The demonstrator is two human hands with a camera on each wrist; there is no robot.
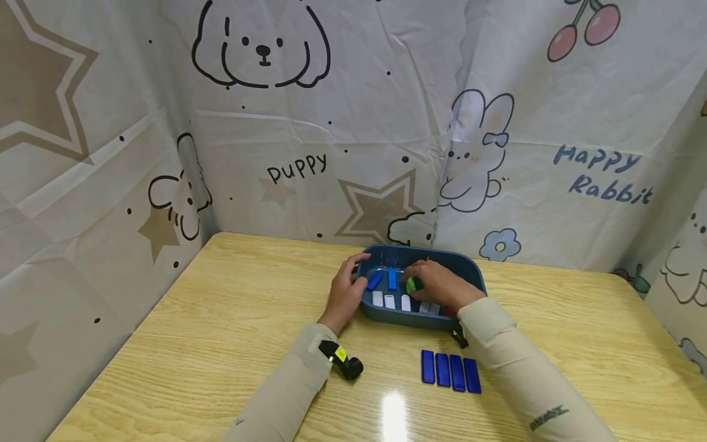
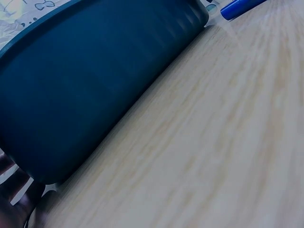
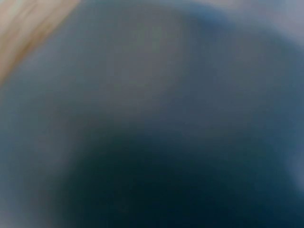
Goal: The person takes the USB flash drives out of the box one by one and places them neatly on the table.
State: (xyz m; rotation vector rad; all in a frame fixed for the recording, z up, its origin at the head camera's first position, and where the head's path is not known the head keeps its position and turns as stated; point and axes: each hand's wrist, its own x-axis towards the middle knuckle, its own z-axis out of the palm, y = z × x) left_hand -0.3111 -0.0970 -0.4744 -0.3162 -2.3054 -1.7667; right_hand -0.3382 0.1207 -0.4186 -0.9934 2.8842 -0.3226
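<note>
A dark blue-green plastic bin (image 1: 386, 316) stands on the table. My left hand (image 1: 343, 294) holds its left end, fingers and thumb at the rim; part of the fingers (image 2: 21, 192) shows beside the bin's end in the left wrist view. Inside the bin, my right hand (image 1: 442, 283) pinches a small green piece (image 1: 410, 285) between thumb and fingers. Near it lie a light blue piece (image 1: 392, 279), a darker blue piece (image 1: 375, 280) and several white pieces (image 1: 389, 301). Something red (image 1: 451, 311) shows partly under the right hand. The right wrist view is too blurred to make out pieces.
Several dark blue oblong pieces (image 1: 443, 369) lie side by side in a row on the wooden table (image 1: 221, 344), in front of the bin. Behind the table hangs a printed cloth (image 1: 331, 123). A black wrist camera (image 1: 345, 363) sits on the left sleeve.
</note>
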